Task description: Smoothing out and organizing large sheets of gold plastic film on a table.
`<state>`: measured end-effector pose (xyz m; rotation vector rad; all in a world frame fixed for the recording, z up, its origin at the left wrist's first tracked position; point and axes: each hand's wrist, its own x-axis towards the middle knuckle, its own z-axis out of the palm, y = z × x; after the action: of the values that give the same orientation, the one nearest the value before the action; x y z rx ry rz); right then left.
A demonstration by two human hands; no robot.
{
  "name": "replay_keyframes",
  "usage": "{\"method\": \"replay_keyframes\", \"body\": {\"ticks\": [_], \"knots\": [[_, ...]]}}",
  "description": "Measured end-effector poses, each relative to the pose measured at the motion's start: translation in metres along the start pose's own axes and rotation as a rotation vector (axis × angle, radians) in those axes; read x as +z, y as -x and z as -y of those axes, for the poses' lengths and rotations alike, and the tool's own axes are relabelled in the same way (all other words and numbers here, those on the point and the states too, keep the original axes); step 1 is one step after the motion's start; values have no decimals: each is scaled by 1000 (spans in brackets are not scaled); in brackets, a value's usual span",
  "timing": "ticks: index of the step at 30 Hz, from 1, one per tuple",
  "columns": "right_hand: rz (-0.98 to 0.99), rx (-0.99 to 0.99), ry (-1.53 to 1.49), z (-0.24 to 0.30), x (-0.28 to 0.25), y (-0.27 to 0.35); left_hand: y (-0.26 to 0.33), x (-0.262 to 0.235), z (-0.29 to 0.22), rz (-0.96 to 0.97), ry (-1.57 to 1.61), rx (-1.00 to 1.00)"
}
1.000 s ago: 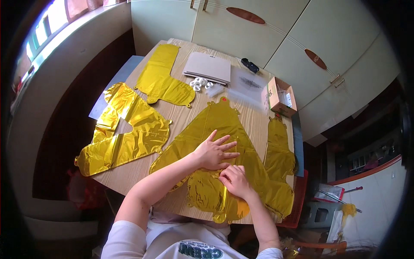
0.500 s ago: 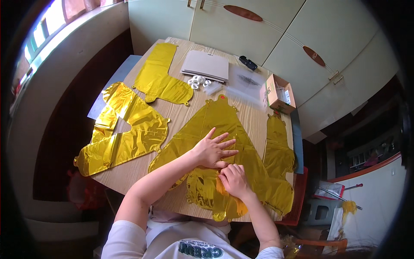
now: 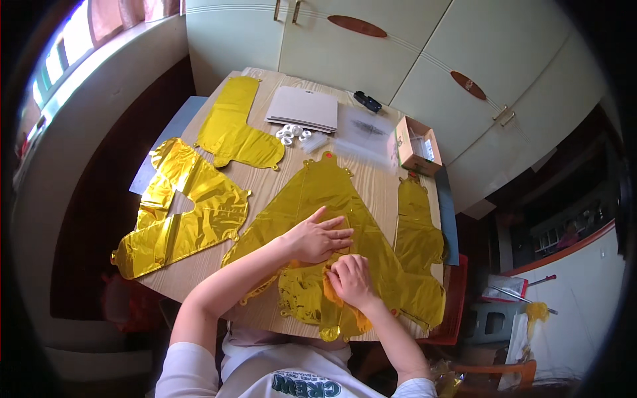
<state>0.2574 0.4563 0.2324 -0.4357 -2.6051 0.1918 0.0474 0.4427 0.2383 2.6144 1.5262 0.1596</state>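
Left hand: flat, fingers spread, pressing gold foil balloon, frame centre.
Right hand: curled, pinching balloon's lower fold.

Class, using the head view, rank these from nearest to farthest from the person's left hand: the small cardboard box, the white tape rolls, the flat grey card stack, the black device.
From the left hand:
1. White tape rolls, up the table, slightly left.
2. Flat grey card stack, just beyond the rolls.
3. Small cardboard box, far right edge.
4. Black device, far edge by the cupboards.
The last two are close.
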Motion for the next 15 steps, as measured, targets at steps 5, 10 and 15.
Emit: {"method": "replay_keyframes", "body": {"ticks": [5,10,15], "knots": [[23,34,20,0,0,0,15,-6,-5,48,129,91],[-24,10,2,3,-15,-4,20,-5,-2,51,82,131],[-1,143,-105,2,-43,28,20,-4,-2,16,60,145]]}}
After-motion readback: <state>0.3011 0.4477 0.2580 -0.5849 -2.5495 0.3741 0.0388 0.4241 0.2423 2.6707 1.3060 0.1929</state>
